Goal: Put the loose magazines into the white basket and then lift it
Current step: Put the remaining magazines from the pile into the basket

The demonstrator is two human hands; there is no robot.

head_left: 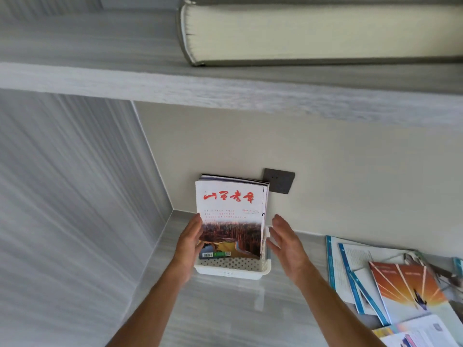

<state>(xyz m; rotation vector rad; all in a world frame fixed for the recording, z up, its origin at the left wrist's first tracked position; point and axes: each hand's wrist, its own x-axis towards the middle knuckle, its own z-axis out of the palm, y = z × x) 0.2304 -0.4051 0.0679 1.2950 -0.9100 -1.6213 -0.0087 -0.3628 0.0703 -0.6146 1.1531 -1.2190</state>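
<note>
A small white perforated basket (231, 271) stands on the grey desk near the back wall. Several magazines (230, 216) stand upright in it, the front one white with red characters and a landscape photo. My left hand (189, 242) lies flat against the left edge of the stack, touching it. On the other side, my right hand (285, 240) hovers with fingers spread, just beside the basket's right end, a small gap from the magazines. More loose magazines (390, 284) lie scattered on the desk at the right.
A grey shelf board (225, 91) runs overhead, carrying a thick book (313, 33) lying flat. A dark wall socket (279, 181) sits behind the magazines. A side panel (75, 196) closes the desk on the left.
</note>
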